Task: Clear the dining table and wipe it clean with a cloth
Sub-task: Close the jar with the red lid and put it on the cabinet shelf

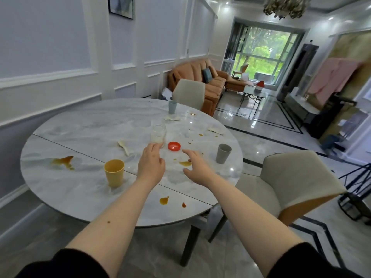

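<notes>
A round marble dining table [84,125] carries a clear glass jar [158,133], a red lid [174,146], a yellow cup [114,175], a grey cup [223,156], a pale blue cup [172,107], and white spoons [124,146]. Orange-brown spills [63,161] stain the top in several places. My left hand [151,165] hovers just in front of the jar, fingers loosely curled, holding nothing. My right hand [195,169] is spread above a small spill, its fingertips close to the red lid. No cloth is visible.
A beige chair [291,183] stands at the table's right side and another [188,93] at the far side. Beyond lie an orange sofa [200,77], a small folding table [253,97] and glossy tiled floor. A panelled wall runs along the left.
</notes>
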Demonstrator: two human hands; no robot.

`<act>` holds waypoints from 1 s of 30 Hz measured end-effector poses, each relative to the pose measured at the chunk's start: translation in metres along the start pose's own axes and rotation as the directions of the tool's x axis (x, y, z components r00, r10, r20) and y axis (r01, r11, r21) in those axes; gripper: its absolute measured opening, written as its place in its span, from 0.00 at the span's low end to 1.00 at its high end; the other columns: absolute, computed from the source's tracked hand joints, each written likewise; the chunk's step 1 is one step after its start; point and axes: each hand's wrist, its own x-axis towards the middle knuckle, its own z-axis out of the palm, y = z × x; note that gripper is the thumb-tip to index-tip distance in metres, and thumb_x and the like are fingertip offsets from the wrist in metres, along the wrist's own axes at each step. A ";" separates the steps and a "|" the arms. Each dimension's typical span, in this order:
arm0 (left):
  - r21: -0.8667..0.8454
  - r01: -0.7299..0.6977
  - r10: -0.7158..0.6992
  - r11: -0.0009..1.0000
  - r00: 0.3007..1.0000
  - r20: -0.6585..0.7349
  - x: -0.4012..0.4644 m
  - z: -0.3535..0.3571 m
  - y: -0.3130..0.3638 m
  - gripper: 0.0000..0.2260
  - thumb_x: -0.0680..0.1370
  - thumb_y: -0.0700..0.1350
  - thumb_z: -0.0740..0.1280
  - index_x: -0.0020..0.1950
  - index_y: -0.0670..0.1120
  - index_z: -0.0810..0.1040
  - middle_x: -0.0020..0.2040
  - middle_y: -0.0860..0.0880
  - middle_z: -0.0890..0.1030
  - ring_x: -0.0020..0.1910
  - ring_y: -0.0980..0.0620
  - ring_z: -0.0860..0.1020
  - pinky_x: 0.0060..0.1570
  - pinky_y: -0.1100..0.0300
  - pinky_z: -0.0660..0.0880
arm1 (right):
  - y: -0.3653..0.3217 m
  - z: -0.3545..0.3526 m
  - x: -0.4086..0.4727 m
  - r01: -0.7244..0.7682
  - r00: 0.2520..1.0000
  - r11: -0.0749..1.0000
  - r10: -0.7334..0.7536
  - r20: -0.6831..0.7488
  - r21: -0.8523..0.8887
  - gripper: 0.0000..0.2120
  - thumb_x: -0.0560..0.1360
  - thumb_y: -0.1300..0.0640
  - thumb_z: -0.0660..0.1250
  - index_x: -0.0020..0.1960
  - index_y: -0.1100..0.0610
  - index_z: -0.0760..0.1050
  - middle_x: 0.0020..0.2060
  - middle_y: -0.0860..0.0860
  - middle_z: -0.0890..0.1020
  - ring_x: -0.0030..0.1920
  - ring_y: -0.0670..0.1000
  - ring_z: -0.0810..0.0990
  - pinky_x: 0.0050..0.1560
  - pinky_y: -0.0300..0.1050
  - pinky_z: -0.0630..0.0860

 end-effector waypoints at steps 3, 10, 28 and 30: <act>-0.016 0.019 -0.019 1.000 1.000 0.017 0.028 0.022 -0.010 0.20 0.75 0.35 0.60 0.67 0.42 0.68 0.65 0.44 0.70 0.62 0.45 0.69 0.56 0.52 0.71 | 0.016 0.006 0.030 -0.025 0.999 1.000 0.026 0.021 -0.011 0.31 0.76 0.58 0.64 0.75 0.50 0.55 0.69 0.51 0.64 0.64 0.54 0.71 0.65 0.51 0.70; -0.066 0.110 -0.109 0.992 0.994 0.031 0.088 0.081 -0.032 0.23 0.73 0.34 0.62 0.68 0.42 0.69 0.64 0.43 0.70 0.62 0.43 0.69 0.56 0.52 0.70 | 0.054 0.020 0.112 -0.049 0.996 0.999 0.049 0.070 -0.001 0.30 0.75 0.59 0.63 0.75 0.54 0.57 0.71 0.53 0.64 0.66 0.55 0.70 0.67 0.50 0.68; -0.023 0.405 -0.405 0.914 0.907 -0.119 0.242 0.240 -0.105 0.40 0.74 0.47 0.69 0.77 0.46 0.47 0.75 0.41 0.57 0.71 0.39 0.60 0.67 0.47 0.63 | 0.177 0.094 0.338 0.068 0.979 0.988 -0.039 0.201 -0.141 0.27 0.76 0.55 0.62 0.73 0.58 0.60 0.71 0.56 0.66 0.69 0.57 0.67 0.69 0.50 0.62; -0.082 0.432 -0.439 0.898 0.883 -0.166 0.252 0.253 -0.116 0.44 0.71 0.50 0.72 0.77 0.44 0.46 0.76 0.41 0.57 0.72 0.39 0.59 0.68 0.50 0.60 | 0.184 0.104 0.357 0.063 0.979 0.987 -0.033 0.201 -0.145 0.28 0.76 0.55 0.62 0.73 0.58 0.60 0.71 0.55 0.66 0.69 0.57 0.66 0.69 0.49 0.61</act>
